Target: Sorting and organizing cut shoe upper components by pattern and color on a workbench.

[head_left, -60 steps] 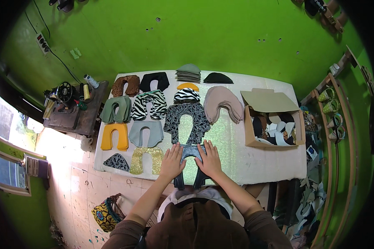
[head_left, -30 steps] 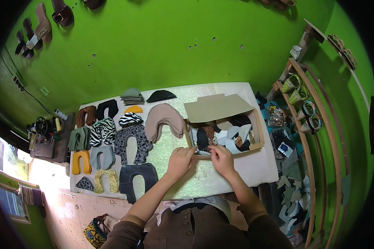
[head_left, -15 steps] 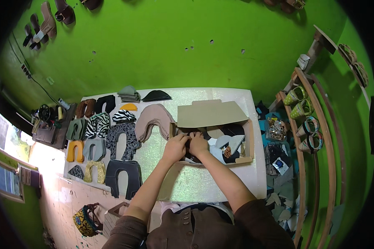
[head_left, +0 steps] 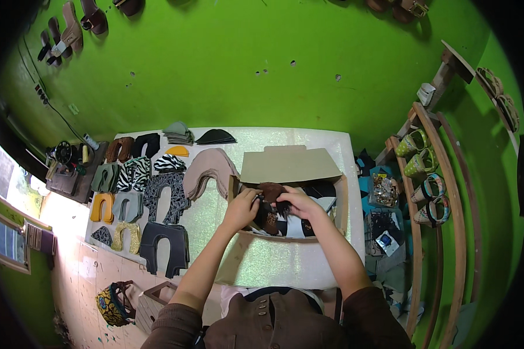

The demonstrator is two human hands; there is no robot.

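Observation:
Both hands are inside an open cardboard box (head_left: 343, 212) with its lid (head_left: 291, 166) tipped back. My left hand (head_left: 243, 207) is at the box's left end, fingers curled over dark scraps; what they grip is hidden. Farther right, my right hand (head_left: 300, 203) pinches a dark cut piece (head_left: 283, 208) between thumb and fingers. Between the two hands a brown curved piece (head_left: 272, 190) stands up from the pile. Black, white and leopard-patterned pieces lie around and under them, partly covered by my hands.
Left of the box, a stack of beige U-shaped pieces (head_left: 208, 166) lies on the white table (head_left: 262, 264). Beyond it are several patterned and plain stacks, including a dark grey stack (head_left: 174, 235). A sewing machine (head_left: 64, 160) stands far left. Wooden racks (head_left: 457, 232) hold sandals at right.
My hands have moved apart, the right one shifting rightward with a dark piece. A brown piece now shows between them. The view has shifted slightly.

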